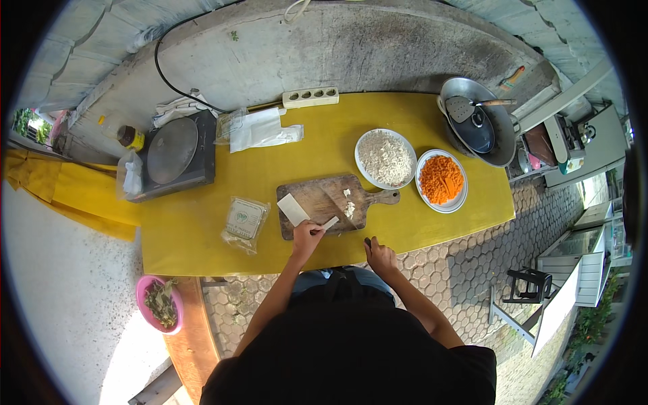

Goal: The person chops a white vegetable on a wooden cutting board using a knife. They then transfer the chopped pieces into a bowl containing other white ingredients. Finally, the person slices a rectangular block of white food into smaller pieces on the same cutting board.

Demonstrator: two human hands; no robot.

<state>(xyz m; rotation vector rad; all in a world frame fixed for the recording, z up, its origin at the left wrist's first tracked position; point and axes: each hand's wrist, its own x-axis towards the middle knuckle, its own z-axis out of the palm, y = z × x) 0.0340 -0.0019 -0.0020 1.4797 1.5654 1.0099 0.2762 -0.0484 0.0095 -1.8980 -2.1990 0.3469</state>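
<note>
My left hand (pixel 306 240) pinches a thin pale strip (pixel 330 223) over the front of a worn wooden cutting board (pixel 316 195). Beside those fingers lies a flat pale slab (pixel 292 209), perhaps tofu. Just off the board's front right corner, my right hand (pixel 382 258) is closed around the dark handle of a knife (pixel 368 242). Its blade seems to extend diagonally over the board, though it blends with the wood. Small white pieces (pixel 349 209) are scattered near the board's handle end.
Behind the board's handle are a plate of pale shreds (pixel 386 158) and a plate of grated carrot (pixel 441 179). A large metal wok (pixel 501 136) holds a pan lid and a spatula. Leftward sit a plastic-wrapped package (pixel 246 220) and a portable stove (pixel 179 157). A power strip (pixel 310 97) lies along the wall.
</note>
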